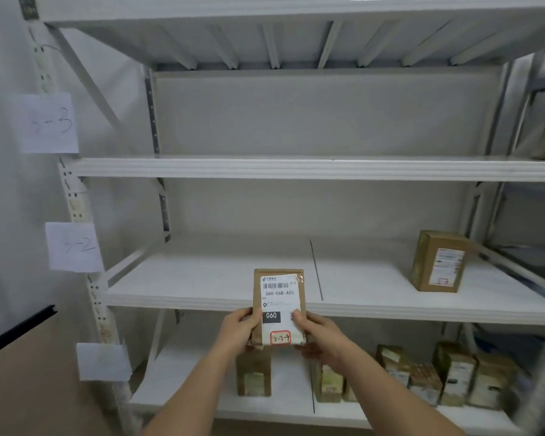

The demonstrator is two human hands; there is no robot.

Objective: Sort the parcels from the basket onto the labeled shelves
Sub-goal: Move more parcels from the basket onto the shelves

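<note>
Two bare forearms reach up from the bottom edge, and between them a flat brown cardboard parcel (278, 305) with a white shipping label is held upright, in front of the edge of the middle white metal shelf (202, 278). The left hand (240, 330) grips its lower left edge with the thumb curled over the front; the right hand (316, 333) grips the lower right edge the same way. The label reads 060-06B-A05, with a red-outlined handwritten tag, 3-7-9, at the bottom. On that shelf, far right, stands a brown cardboard box (438, 262) with a white label. Below, a row of small brown labelled parcels (422, 376) stands on the lowest shelf. White paper shelf signs (73, 247) hang on the left upright post.
</note>
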